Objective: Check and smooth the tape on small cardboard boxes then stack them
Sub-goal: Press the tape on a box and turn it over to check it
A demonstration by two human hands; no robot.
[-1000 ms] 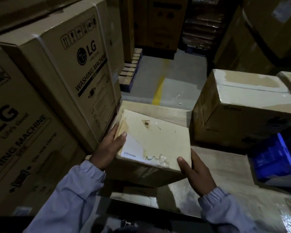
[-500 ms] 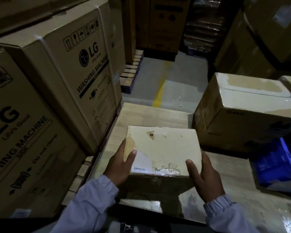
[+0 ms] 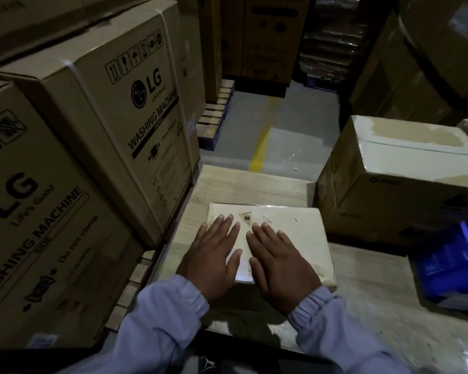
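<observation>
A small cardboard box (image 3: 295,233) with a pale taped top lies flat on the wooden table (image 3: 243,184). My left hand (image 3: 214,255) rests palm down on the left part of its top, fingers straight and spread. Beside it, my right hand (image 3: 278,263) lies flat on the middle of the top in the same way. A white label between the hands is mostly covered. A larger taped cardboard box (image 3: 400,179) stands on the table to the right, apart from the small one.
Tall washing machine cartons (image 3: 100,125) wall off the left side, close to the table's edge. A blue crate (image 3: 451,265) sits at the right. Beyond the table is grey floor with a yellow line (image 3: 262,147), pallets and more stacked cartons.
Both hands held the small box by its sides above the table. The box now lies on the table and both hands have moved onto its top, lying flat.
</observation>
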